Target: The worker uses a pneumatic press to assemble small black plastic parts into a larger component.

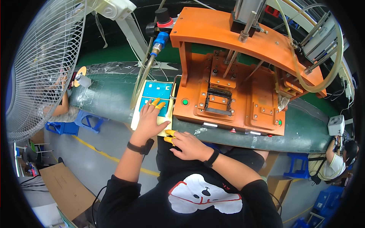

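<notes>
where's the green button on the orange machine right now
In the head view the green button sits at the lower left corner of the orange press machine, just right of the blue parts tray where the left hand rests.

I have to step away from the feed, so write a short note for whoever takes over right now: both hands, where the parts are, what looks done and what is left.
Left hand: open, flat on the tray of blue parts, yellow-capped fingers on the lower blue piece; nothing gripped that I can see.
Right hand: loosely curled at the near edge of the green bench, yellow-capped fingers touching the tray's near corner; whether it holds anything cannot be told.
Orange press fixture: the dark nest in its middle looks unloaded, ram up.
Done: nothing loaded that shows.
Left: picking a piece from the tray, probably loading the nest.
</notes>
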Available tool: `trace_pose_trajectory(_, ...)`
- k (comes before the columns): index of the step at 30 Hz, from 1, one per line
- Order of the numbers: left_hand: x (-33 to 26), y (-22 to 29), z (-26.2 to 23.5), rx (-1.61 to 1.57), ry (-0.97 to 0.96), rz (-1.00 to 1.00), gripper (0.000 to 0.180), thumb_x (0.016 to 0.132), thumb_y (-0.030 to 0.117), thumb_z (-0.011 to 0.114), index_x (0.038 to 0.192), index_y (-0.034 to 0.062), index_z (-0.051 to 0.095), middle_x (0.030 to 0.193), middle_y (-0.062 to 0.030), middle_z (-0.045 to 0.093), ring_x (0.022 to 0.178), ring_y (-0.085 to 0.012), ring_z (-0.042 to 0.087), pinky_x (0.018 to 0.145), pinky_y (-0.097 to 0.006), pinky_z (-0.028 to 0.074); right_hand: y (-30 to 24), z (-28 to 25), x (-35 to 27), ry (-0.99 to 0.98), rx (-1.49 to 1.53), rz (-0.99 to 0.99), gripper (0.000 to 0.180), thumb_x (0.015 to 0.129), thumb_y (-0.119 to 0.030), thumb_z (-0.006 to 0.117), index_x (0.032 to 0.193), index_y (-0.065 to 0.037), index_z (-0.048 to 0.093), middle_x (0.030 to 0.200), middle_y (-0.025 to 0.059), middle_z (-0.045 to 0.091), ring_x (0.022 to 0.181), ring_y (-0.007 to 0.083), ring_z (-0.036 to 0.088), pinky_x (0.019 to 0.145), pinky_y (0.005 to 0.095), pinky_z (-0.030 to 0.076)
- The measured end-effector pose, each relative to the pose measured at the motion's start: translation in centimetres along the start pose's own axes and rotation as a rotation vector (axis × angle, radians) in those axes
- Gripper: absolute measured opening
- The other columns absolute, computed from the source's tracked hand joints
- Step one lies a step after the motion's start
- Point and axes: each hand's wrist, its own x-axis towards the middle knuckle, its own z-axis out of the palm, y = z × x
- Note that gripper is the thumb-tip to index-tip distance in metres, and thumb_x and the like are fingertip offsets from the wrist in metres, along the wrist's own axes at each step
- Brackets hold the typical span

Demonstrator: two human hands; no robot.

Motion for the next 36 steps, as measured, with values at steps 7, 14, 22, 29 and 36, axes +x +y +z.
trace_pose_trajectory(7,1.0,-0.8,1.1,-0.011,0.018,-0.067,0.059,0.079,0.028,0.085,0.130,0.0048,0.065,0.130,-0.0189,0.064,0.127,-0.0407,0.054,0.108,-0.051,0.041,2.1,1.8,0.4,-0.017,-0.114,-0.084,0.029,0.082,-0.023,0.076,0.103,-0.005,0.065,0.105,0.0116,0.058,0.097,0.0289,0.061,0.085,0.0411,0.045)
trace_pose_trajectory(14,4.6,-10.2,-3.2,-0.179,0.225,-0.326,0.041,0.090,0.025,0.079,0.122,0.0019,0.068,0.116,-0.0197,0.071,0.112,-0.0345,0.068,0.096,-0.041,0.052,1.7,2.2,0.4,-0.005,-0.116,-0.091,0.030,0.084,-0.029,0.074,0.100,-0.006,0.066,0.103,0.0110,0.059,0.097,0.0279,0.060,0.085,0.0407,0.044)
trace_pose_trajectory(22,3.4,-19.5,-9.5,-0.353,0.627,-0.433,0.033,0.103,0.019,0.065,0.128,-0.0027,0.063,0.112,-0.0125,0.071,0.102,-0.0199,0.068,0.087,-0.032,0.053,0.8,0.1,0.3,0.021,-0.066,-0.104,0.028,0.087,-0.030,0.074,0.101,-0.007,0.066,0.105,0.0113,0.057,0.094,0.0284,0.061,0.082,0.0413,0.046)
trace_pose_trajectory(29,-5.2,-8.7,-13.3,-0.618,0.325,-0.468,0.034,0.106,0.012,0.060,0.136,-0.0012,0.058,0.099,-0.0009,0.066,0.079,-0.0043,0.054,0.067,-0.021,0.043,-4.0,-10.9,-1.8,0.585,-0.334,-0.111,0.032,0.078,-0.018,0.082,0.108,-0.009,0.074,0.120,0.0135,0.065,0.095,0.0298,0.061,0.082,0.0411,0.047)
trace_pose_trajectory(36,-2.6,2.3,-9.5,-1.163,-0.242,-0.233,0.044,0.102,0.010,0.063,0.144,0.0018,0.053,0.111,-0.0026,0.069,0.097,-0.0072,0.063,0.083,-0.023,0.048,-3.0,-17.6,-2.3,0.582,-0.673,0.155,0.025,0.079,-0.017,0.082,0.100,-0.007,0.076,0.111,0.0114,0.066,0.108,0.0330,0.058,0.091,0.0448,0.045)
